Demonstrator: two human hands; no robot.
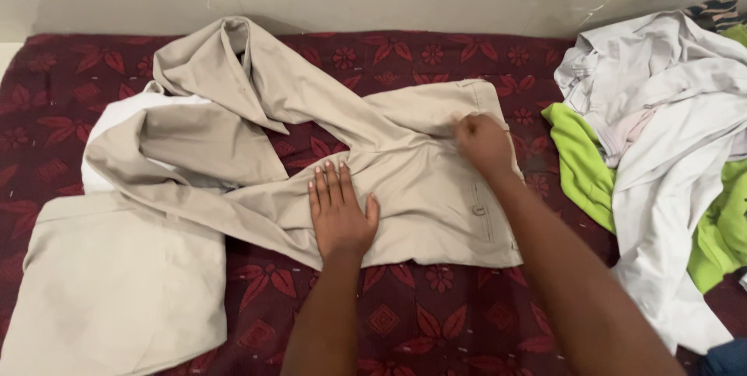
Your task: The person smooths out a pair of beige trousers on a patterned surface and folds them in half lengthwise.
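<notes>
Trousers (420,189), beige, lie crumpled across the maroon leaf-patterned bed (436,321). Left hand (339,209) presses flat and open on them; right hand (482,143) pinches the cloth near the waistband. A pile of clothes (661,135) sits to the right.

A green garment (580,160) and pale shirts (669,127) lie heaped on the maroon leaf-patterned bedspread (436,321).

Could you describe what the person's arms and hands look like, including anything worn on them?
Both forearms are bare, with no sleeves in view. The left hand and right hand wear no gloves, and no rings, watch or bracelets are visible. The fingernails look short and unpainted.
</notes>
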